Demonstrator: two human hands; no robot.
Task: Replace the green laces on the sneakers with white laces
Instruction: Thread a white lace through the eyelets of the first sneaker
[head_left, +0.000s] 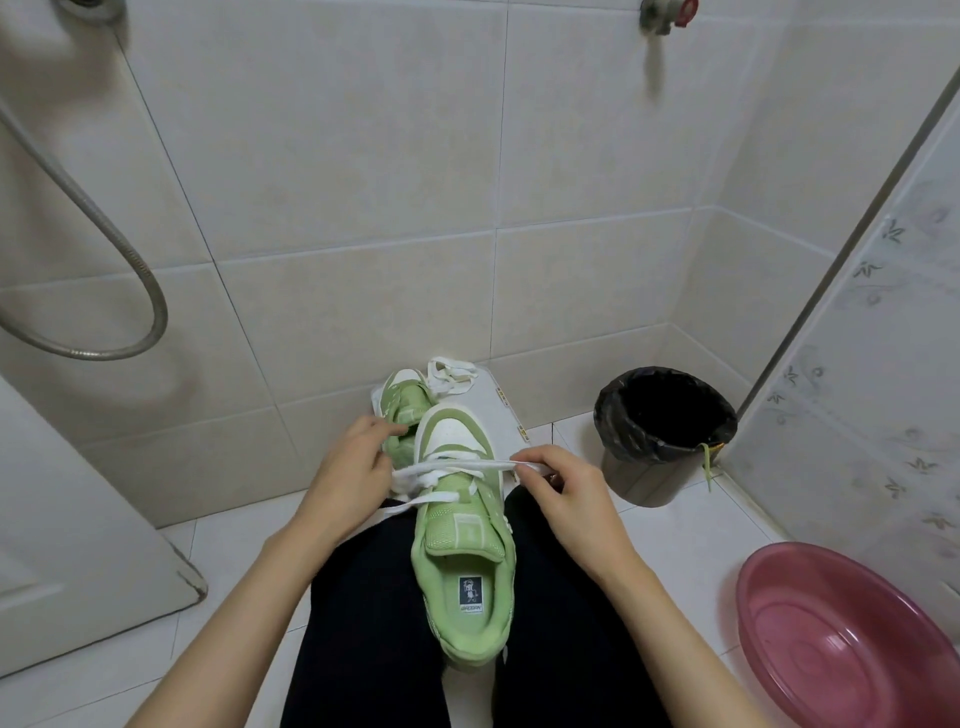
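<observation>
A green and white sneaker (462, 525) rests between my knees, toe pointing away. A white lace (457, 467) runs across its lowest eyelets. My right hand (566, 499) pinches the lace's right end beside the shoe. At the shoe's left side my left hand (348, 467) holds the other end, fingers curled round it. The second green sneaker (402, 410) stands behind, on the floor by the wall. A loose white lace (449, 376) lies bunched next to it. A green lace (707, 465) hangs over the rim of the bin.
A bin (665, 415) with a black liner stands at the right by the wall corner. A pink basin (841, 639) lies at the lower right. A shower hose (104, 291) loops on the left wall. A glass door frame (841, 249) rises at the right.
</observation>
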